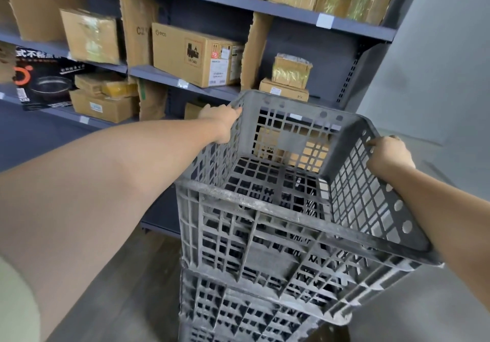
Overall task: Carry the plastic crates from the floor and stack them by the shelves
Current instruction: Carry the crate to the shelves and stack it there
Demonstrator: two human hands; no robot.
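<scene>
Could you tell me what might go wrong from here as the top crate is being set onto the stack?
1. The top crate sits skewed over the lower crate, so it may not seat and could tip or slide off.
2. The left hand and right hand grip only the far rim, so the near side might drop.
3. The crate's far edge is close to the shelf and could knock the cardboard boxes.

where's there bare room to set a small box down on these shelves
Bare shelf lies right of the small stacked parcels, up to the upright. Left of them, the big carton and cardboard sheets crowd the bay. Both hands grip the top crate.
</scene>
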